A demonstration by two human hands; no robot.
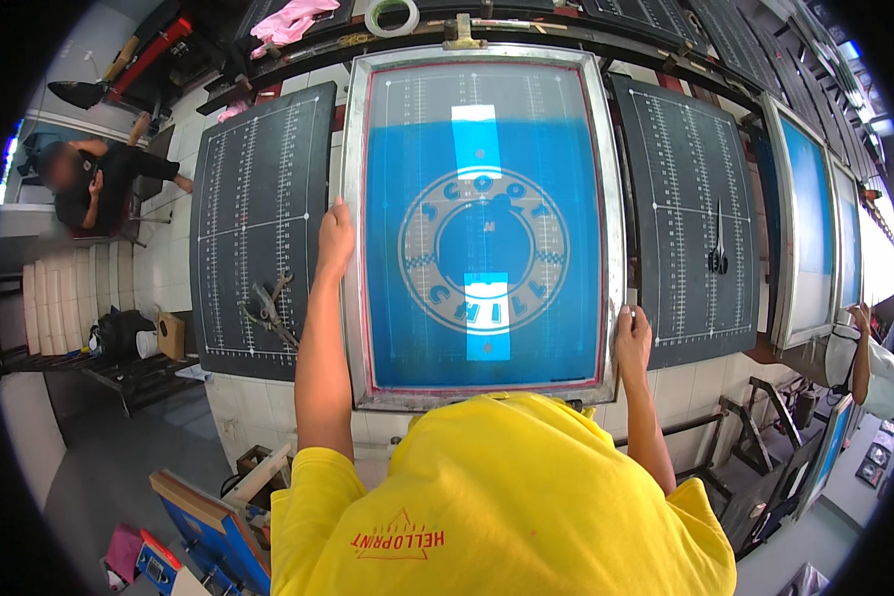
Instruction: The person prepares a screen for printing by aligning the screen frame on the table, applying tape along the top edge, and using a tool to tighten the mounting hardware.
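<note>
A screen-printing frame (608,248) with a silver metal border lies in front of me over a dark board. Its mesh (387,298) is coated blue below a greyish upper band, with a large ring-shaped design in it. Two bright white patches, one above the other, show through or reflect off the mesh. My left hand (336,240) grips the frame's left side near mid-height, its fingers mostly hidden at the edge. Lower down, my right hand (633,340) is closed on the right side, near the bottom corner. A metal clamp (463,34) sits at the frame's far edge.
Dark ruled boards flank the frame; the left one (223,189) bears a grey tool (268,308), the right one (670,179) black scissors (718,243). Tape (391,16) and pink cloth (293,22) lie beyond. A person (84,189) sits far left; another person's arm (861,353) shows at right beside more frames (805,219).
</note>
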